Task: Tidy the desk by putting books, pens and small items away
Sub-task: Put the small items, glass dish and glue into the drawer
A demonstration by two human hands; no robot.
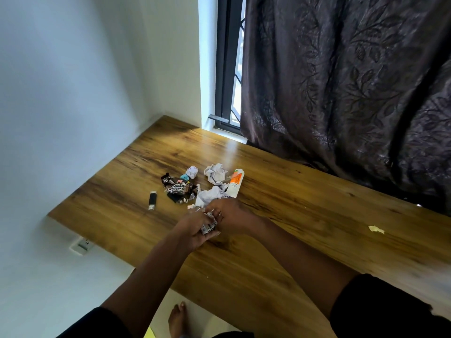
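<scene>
A home room: wooden desk (280, 215), dark curtain (353, 81), barred window (231, 69).

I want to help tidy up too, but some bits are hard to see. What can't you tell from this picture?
Head view only:
- What the left hand and right hand hold together: small crumpled bits, mostly covered by fingers.
- The print on the white tube: too small to read.
- The small black item: too small to identify.
- The desk's right end: cut off by the frame edge.
- The window: mostly behind the curtain.

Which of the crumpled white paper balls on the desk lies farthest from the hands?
The small round crumpled white paper ball, behind the brown snack wrapper. The large loose one beside the white tube lies nearer, and another nearly touches the right hand.
</scene>
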